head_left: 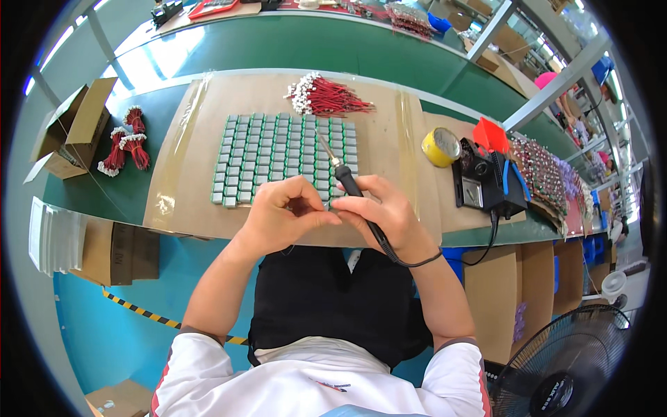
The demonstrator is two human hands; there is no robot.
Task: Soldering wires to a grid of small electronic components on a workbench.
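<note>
the right hand [389, 212] wraps tight around a soldering iron [340, 170], its tip pointing up and away over the small green parts [278, 153]. the left hand [281, 212] pinches something too small to see.

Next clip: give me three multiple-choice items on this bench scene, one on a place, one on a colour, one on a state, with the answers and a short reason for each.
1. Where does the tape roll lie?
A. right of the grid of parts
B. left of the cardboard box
C. on the fan

2. What colour are the wire bundles behind the grid?
A. blue
B. red
C. green

3. What is the right hand doing?
A. resting flat on the mat
B. gripping the soldering iron
C. lifting the tape roll

Answers:
1. A, the yellow roll sits on the mat between the grid and the black solder station.
2. B, the wires are red with white ends.
3. B, its fingers wrap the black handle, tip pointing over the grid; the left hand is pinched close beside it.
</note>
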